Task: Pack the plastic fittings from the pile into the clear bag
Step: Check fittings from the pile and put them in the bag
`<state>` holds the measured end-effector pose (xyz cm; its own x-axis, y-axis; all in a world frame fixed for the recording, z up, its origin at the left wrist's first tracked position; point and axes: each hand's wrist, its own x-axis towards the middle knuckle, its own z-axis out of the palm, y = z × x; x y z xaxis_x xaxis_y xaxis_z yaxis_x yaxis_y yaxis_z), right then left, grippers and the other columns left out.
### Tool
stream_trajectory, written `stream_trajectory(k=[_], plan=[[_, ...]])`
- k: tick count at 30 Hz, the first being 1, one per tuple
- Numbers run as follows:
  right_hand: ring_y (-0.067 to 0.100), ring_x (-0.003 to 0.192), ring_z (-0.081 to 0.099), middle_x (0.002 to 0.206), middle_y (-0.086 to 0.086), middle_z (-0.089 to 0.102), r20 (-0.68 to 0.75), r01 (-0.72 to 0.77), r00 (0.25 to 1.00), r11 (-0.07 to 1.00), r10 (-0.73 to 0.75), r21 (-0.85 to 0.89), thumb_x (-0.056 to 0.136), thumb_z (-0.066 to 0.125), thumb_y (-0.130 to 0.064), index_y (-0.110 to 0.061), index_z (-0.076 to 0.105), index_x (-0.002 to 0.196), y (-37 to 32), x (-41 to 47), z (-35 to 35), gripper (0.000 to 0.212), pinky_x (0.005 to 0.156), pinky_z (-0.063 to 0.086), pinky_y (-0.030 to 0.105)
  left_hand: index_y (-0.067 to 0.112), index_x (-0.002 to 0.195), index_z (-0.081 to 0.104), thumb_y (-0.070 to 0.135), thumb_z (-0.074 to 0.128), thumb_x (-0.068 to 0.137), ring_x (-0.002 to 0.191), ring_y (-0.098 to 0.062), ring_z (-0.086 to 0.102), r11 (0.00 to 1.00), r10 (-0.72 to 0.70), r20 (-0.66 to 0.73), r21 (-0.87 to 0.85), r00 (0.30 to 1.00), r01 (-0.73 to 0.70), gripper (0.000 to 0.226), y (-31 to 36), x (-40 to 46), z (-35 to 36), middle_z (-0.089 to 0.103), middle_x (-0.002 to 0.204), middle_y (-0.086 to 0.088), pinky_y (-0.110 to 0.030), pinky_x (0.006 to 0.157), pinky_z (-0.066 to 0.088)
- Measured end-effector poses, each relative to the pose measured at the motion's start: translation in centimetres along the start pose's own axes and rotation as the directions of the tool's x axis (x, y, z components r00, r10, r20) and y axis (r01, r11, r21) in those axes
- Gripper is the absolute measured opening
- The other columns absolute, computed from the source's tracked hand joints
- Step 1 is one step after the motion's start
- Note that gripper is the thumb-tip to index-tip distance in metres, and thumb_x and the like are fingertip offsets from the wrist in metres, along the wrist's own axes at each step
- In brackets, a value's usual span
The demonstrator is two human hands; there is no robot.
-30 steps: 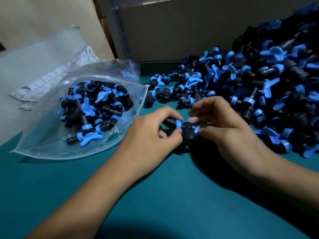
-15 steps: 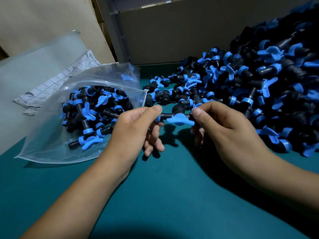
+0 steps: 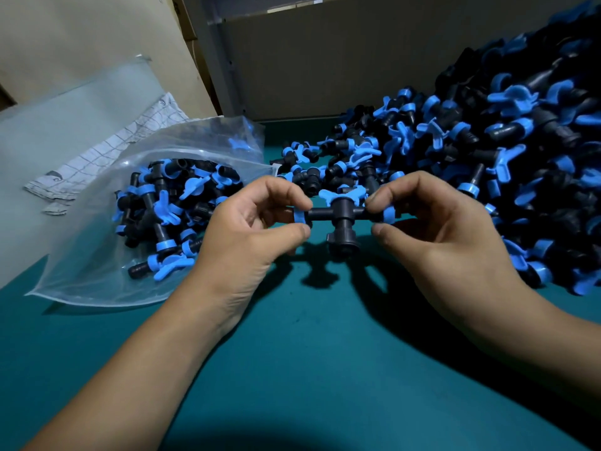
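Note:
A black plastic fitting [image 3: 340, 219] with blue collars and a blue wing handle is held level above the green table. My left hand [image 3: 257, 222] pinches its left end between thumb and forefinger. My right hand [image 3: 432, 222] pinches its right end the same way. To the left lies the clear bag [image 3: 97, 255], mouth facing right, partly filled with black and blue fittings. A large pile of fittings [image 3: 507, 164] rises on the right and spreads toward the bag's mouth.
The green table [image 3: 309, 353] stretches toward me under my forearms. A sheet of clear plastic [image 3: 65, 125] and a checked paper [image 3: 107, 154] lie behind the bag. A brown board wall [image 3: 325, 53] closes the back.
Both hands lifted one fitting off the table, drew it toward me and turned it. It now hangs level between my two hands, which have moved slightly apart.

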<state>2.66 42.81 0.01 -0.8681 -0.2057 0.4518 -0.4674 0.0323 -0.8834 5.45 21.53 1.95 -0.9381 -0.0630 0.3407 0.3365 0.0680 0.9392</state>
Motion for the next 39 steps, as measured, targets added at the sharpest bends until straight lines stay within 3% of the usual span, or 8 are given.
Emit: stream_trajectory(k=[4,8,15,20,25,29,33,39], plan=[[0.045,0.089,0.064,0.098,0.003,0.073,-0.005,-0.017,1.000,1.000,0.017,-0.005,0.089,0.072,0.008,-0.021,0.069,0.089,0.2,0.0,0.0,0.030,0.077,0.054,0.062,0.020,0.087,0.070,-0.001,0.069,0.072,0.077,-0.022,0.048,1.000,-0.001,0.022,0.018,1.000,0.001,0.027,-0.1,-0.1,-0.1,0.061,0.088,-0.004,-0.029,0.066,0.042],[0.028,0.065,0.061,0.080,0.013,0.067,0.020,-0.092,0.996,0.987,0.090,0.131,0.091,0.076,-0.014,-0.012,0.066,0.098,0.0,0.1,0.3,0.012,0.064,0.051,0.044,0.017,0.083,0.067,0.010,0.060,0.077,0.054,-0.018,0.043,0.995,-0.102,0.028,-0.020,0.994,0.103,0.011,0.4,0.0,-0.2,0.050,0.070,-0.006,-0.023,0.047,0.031],[0.023,0.057,0.062,0.071,0.011,0.070,0.228,-0.203,0.955,0.978,0.189,0.041,0.106,0.061,-0.029,-0.012,0.063,0.091,-0.2,-0.3,0.9,0.023,0.054,0.048,0.033,0.019,0.069,0.070,0.013,0.055,0.077,0.050,-0.020,0.027,0.990,0.039,-0.298,0.142,0.954,0.004,0.018,1.4,0.4,-0.9,0.033,0.062,-0.029,-0.025,0.047,0.017],[0.024,0.059,0.064,0.072,0.008,0.071,0.207,-0.201,0.958,0.979,0.201,-0.020,0.105,0.061,-0.025,-0.017,0.065,0.090,-0.2,-0.2,0.8,0.017,0.056,0.048,0.034,0.018,0.064,0.065,0.012,0.059,0.076,0.039,-0.009,0.023,0.995,-0.082,-0.514,0.000,0.854,0.096,0.015,1.7,1.0,-3.3,0.035,0.048,0.004,-0.017,0.042,0.019],[0.024,0.059,0.065,0.074,0.008,0.072,0.212,-0.184,0.958,0.981,0.194,-0.067,0.103,0.061,-0.024,-0.021,0.065,0.089,-0.3,-0.2,0.9,0.015,0.056,0.049,0.035,0.025,0.067,0.047,0.021,0.053,0.088,0.030,-0.010,0.026,0.930,-0.356,-0.686,-0.191,0.635,0.315,0.022,1.9,1.5,-5.5,0.038,0.047,0.005,-0.012,0.035,0.017],[0.023,0.059,0.066,0.074,0.006,0.072,0.216,-0.165,0.959,0.982,0.181,-0.093,0.101,0.061,-0.026,-0.022,0.066,0.089,-0.4,-0.2,0.9,0.013,0.057,0.050,0.036,0.025,0.076,0.042,0.020,0.042,0.099,0.034,-0.006,0.025,0.886,-0.440,-0.711,-0.445,0.549,0.133,0.024,2.0,1.7,-7.3,0.037,0.055,0.007,-0.020,0.032,0.014],[0.022,0.059,0.065,0.073,0.005,0.072,0.220,-0.159,0.959,0.982,0.177,-0.097,0.101,0.061,-0.027,-0.023,0.065,0.089,-0.4,-0.3,0.9,0.013,0.055,0.049,0.035,0.017,0.084,0.049,0.014,0.054,0.101,0.045,-0.011,0.049,0.882,-0.344,-0.811,-0.452,0.472,-0.134,0.018,2.0,1.9,-6.8,0.048,0.067,-0.001,-0.020,0.039,0.033],[0.022,0.060,0.065,0.073,0.004,0.072,0.212,-0.158,0.961,0.982,0.177,-0.102,0.101,0.060,-0.026,-0.023,0.066,0.089,-0.7,-0.3,0.9,0.014,0.056,0.050,0.035,0.008,0.093,0.054,0.002,0.058,0.104,0.072,-0.024,0.076,0.890,-0.166,-0.824,-0.361,0.542,-0.276,0.013,1.5,2.3,-6.1,0.060,0.094,-0.013,-0.030,0.074,0.062]])
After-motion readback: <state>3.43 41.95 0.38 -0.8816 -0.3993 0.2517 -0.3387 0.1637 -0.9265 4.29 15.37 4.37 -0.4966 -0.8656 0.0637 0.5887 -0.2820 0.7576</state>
